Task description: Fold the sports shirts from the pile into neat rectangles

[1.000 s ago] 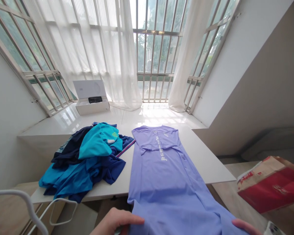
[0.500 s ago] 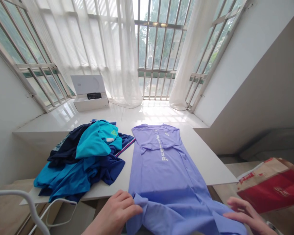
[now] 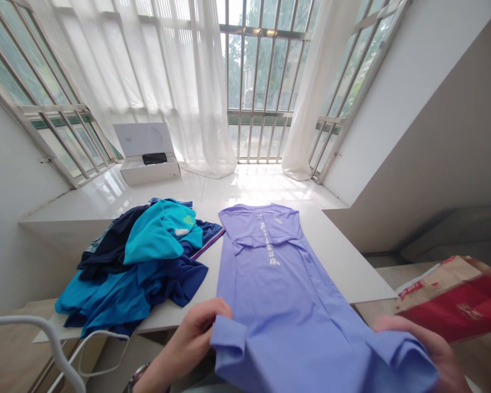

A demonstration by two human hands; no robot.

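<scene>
A lavender shirt lies lengthwise on the white table, its collar end toward the window and white characters down its middle. Its sides are folded inward. The near end is raised off the table's front edge. My left hand is closed on the shirt's lower left corner, where a flap of cloth turns over the fingers. My right hand, slightly blurred, grips the lower right corner, with cloth covering part of the fingers.
To the left lies a heap of blue, teal and navy clothes on the white table. An opened white box with a black object stands on the sill. A red and tan paper bag sits at right. A white curved tube is at lower left.
Both hands have lifted the shirt's near end and drawn it tauter. The left hand's grip has turned, with the corner now folded over the fingers. The right hand has moved slightly rightward.
</scene>
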